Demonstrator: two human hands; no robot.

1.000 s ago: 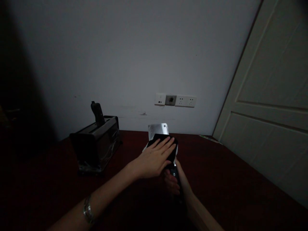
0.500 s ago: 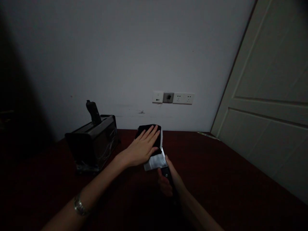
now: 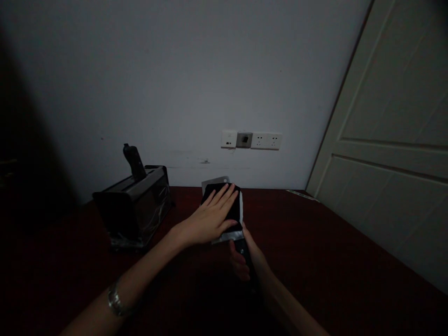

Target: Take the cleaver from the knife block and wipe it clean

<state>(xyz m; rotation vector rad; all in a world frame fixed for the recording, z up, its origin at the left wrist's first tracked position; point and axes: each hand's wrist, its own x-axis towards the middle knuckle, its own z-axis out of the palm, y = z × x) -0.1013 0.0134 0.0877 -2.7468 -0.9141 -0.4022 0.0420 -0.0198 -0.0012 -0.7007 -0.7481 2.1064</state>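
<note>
In the head view, a dark, slotted, box-shaped holder with a silvery top stood to the left on a dark red-brown desk, a black handle rising at a tilt from its top. Behind was a pale, scuffed wall with a row of white socket plates, one plate in the row grey. A cream panelled door filled the right side, and a thin pale strip lay near the desk's far right corner.

Near the centre, over the desk in front of the person, was a broad steel cleaver with a dark riveted handle, its blade pointing away. The right hand had its grip closed around the handle. The left hand, fingers straight and slightly spread, lay flat on a soft black cloth with a white edge covering the middle of the blade. A shiny metal bracelet circled the left wrist.

Hand and cloth blocked most of the blade; only its holed far corner and a near strip showed. The handle's end sank into shadow, both forearms were cut off below, and the far left was too dark to read.
</note>
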